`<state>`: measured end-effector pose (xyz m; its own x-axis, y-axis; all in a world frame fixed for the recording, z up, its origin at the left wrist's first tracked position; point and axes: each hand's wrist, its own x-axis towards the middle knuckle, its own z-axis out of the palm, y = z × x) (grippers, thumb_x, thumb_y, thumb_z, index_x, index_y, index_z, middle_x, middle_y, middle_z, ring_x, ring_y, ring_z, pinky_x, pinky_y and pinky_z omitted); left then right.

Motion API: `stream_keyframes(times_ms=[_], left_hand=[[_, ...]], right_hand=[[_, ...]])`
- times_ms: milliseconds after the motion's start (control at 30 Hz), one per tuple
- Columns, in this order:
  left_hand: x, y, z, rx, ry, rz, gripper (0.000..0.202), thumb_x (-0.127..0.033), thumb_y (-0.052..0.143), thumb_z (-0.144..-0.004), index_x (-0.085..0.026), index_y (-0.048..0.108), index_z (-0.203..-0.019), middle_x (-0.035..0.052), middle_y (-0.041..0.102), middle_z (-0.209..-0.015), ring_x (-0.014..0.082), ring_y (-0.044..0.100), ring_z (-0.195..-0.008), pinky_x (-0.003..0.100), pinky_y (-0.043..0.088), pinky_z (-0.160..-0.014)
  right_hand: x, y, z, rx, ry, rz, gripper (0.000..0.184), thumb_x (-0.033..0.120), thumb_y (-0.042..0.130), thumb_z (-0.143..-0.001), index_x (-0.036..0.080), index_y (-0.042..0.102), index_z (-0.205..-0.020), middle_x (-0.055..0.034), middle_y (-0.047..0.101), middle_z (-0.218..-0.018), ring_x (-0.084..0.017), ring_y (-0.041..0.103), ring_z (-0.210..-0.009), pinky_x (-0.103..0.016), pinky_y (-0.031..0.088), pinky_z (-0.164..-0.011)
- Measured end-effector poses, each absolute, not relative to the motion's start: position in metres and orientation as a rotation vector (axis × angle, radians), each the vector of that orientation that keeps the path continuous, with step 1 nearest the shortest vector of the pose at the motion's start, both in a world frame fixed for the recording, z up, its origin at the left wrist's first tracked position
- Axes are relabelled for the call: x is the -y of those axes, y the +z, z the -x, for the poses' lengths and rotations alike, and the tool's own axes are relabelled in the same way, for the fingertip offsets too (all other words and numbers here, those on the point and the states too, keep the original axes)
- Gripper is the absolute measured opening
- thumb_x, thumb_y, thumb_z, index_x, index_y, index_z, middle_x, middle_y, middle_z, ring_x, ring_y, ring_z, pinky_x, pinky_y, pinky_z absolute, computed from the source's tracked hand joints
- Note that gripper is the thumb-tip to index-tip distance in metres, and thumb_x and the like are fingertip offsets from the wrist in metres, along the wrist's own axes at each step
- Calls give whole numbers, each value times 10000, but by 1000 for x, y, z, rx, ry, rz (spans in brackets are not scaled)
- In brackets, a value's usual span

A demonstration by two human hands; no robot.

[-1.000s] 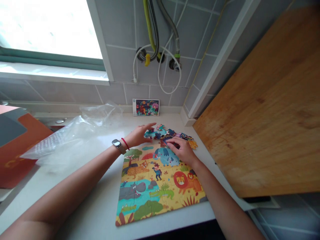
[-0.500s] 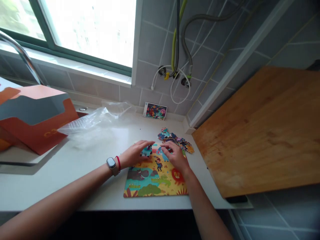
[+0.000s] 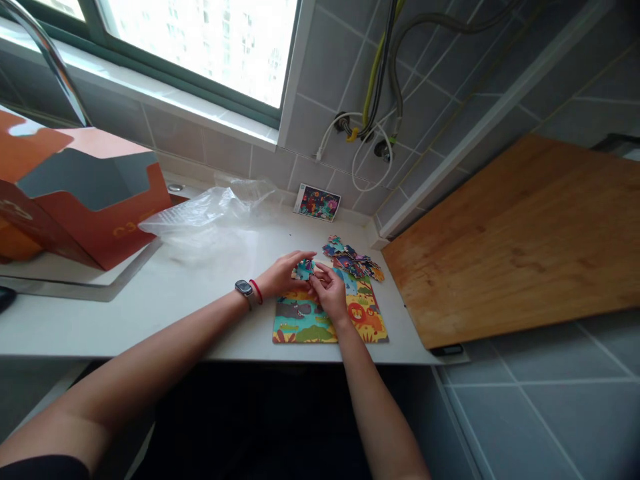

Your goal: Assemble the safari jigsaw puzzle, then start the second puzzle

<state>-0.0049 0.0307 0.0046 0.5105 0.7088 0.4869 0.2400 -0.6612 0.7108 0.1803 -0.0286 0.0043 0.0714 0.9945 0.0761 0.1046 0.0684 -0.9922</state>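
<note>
My left hand (image 3: 284, 274), with a watch and a red band at the wrist, grips a few teal and dark jigsaw puzzle pieces (image 3: 303, 269) between thumb and fingers. Closed in a pinch, my right hand (image 3: 331, 291) meets the right edge of those pieces; its fingertips are partly hidden. Both hands are over a colourful animal jigsaw puzzle (image 3: 310, 331) lying flat, showing a hippo, a lion and a crocodile. Beyond the right hand a loose heap of puzzle pieces (image 3: 353, 260) overlaps near the puzzle's back edge.
A small picture card (image 3: 317, 203) leans at the back wall. Left on the white counter (image 3: 215, 320) lie a clear plastic bag (image 3: 210, 212) and an open orange box (image 3: 105, 200). A wooden board (image 3: 525, 247) stands at the right. Hoses and cables (image 3: 373, 107) hang above.
My right hand has moved left from over the puzzle to the pieces in my left hand, and its fingers have closed. The camera view has shifted, with more below the counter edge showing.
</note>
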Motion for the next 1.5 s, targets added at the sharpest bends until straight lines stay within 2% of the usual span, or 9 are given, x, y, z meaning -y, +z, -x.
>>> stream_keyframes(times_ms=[233, 367, 467, 600, 867, 1033, 1167, 1367, 1500], left_hand=[[-34, 7, 8, -779, 1112, -2145, 617, -286, 811, -797, -242, 613, -1379, 102, 690, -1303, 256, 689, -1168, 402, 560, -1023], [-38, 6, 10, -823, 1111, -2158, 500, -294, 768, -818, -235, 668, -1304, 96, 693, -1260, 253, 691, -1141, 395, 555, -1021], [-39, 4, 11, -806, 1032, -2191, 464, -295, 784, -792, -225, 703, -1244, 98, 698, -1231, 257, 698, -1106, 385, 562, -997], [-40, 2, 11, -828, 1013, -2187, 508, -263, 782, -782, -237, 686, -1281, 98, 680, -1266, 263, 681, -1153, 396, 555, -1031], [-48, -2, 17, -820, 1096, -2136, 784, -231, 788, -790, -292, 500, -1518, 102, 517, -1499, 257, 622, -1262, 380, 552, -1076], [-42, -1, 12, -700, 1029, -2209, 608, -288, 816, -820, -245, 619, -1394, 109, 642, -1333, 240, 681, -1109, 343, 599, -915], [-37, 1, 7, -637, 1020, -2244, 569, -333, 852, -808, -231, 661, -1334, 92, 699, -1192, 230, 698, -1027, 337, 586, -885], [-36, 5, 10, -655, 1047, -2165, 539, -375, 851, -808, -216, 682, -1295, 97, 703, -1189, 231, 694, -1044, 320, 590, -852], [-39, 7, 15, -703, 1083, -2097, 493, -399, 815, -837, -216, 691, -1278, 106, 687, -1240, 229, 693, -1067, 292, 608, -803]], right_hand=[[26, 1, -187, 1181, 963, 1246, 498, 428, 743, -810, 220, 617, -1245, -28, 718, -886, -163, 664, -584, -298, 564, -528], [24, -2, -189, 1119, 947, 1233, 244, 392, 703, -802, 216, 646, -961, -18, 706, -860, -144, 648, -602, -298, 574, -584], [24, -2, -189, 1111, 988, 1243, 196, 393, 698, -778, 219, 633, -841, -27, 706, -846, -168, 667, -648, -327, 595, -627], [26, 0, -187, 1147, 960, 1267, 217, 414, 689, -796, 217, 661, -883, -35, 708, -866, -176, 664, -667, -319, 587, -617], [31, 2, -184, 1330, 946, 1269, 315, 461, 697, -876, 228, 667, -1086, -39, 697, -926, -163, 648, -686, -291, 564, -617], [33, 0, -185, 1383, 931, 1180, 339, 434, 734, -879, 267, 624, -1153, -20, 686, -1023, -149, 674, -750, -272, 577, -674], [32, -2, -186, 1396, 911, 1160, 282, 428, 725, -891, 253, 651, -1099, -44, 681, -1067, -173, 686, -859, -278, 593, -723], [32, -1, -185, 1341, 937, 1158, 296, 415, 762, -856, 237, 640, -1057, -30, 676, -1005, -171, 698, -831, -285, 604, -725], [32, -1, -187, 1266, 914, 1176, 297, 401, 750, -850, 231, 619, -1057, 4, 644, -914, -146, 689, -703, -263, 583, -613]])
